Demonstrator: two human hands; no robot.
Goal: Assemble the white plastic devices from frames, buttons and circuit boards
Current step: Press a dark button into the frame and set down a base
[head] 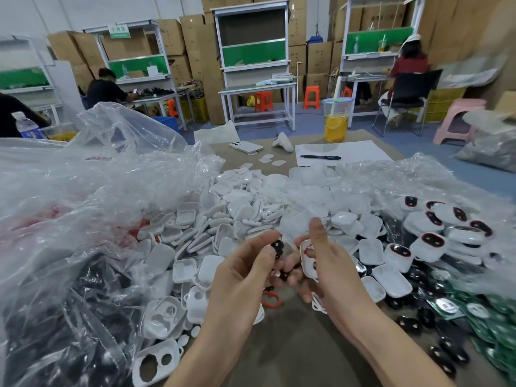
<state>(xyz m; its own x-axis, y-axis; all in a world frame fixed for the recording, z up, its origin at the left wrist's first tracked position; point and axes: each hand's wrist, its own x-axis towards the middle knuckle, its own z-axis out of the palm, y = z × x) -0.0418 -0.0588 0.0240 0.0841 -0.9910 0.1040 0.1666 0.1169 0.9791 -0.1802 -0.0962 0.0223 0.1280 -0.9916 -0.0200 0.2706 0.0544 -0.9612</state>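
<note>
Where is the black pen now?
Head view, far right of centre: the black pen lies on the white paper sheet, near the lemon drink cup.

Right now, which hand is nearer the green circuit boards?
Right. The right hand is left of the green circuit boards; the left hand is farther left, beyond it.

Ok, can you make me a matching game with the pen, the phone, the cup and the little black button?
1 pen
2 phone
3 cup
4 black button

A pinched in the left hand
B holds yellow drink
C lying on the white paper
D camera side up, left of the paper

Pairs: 1-C, 2-D, 3-B, 4-A.
</note>
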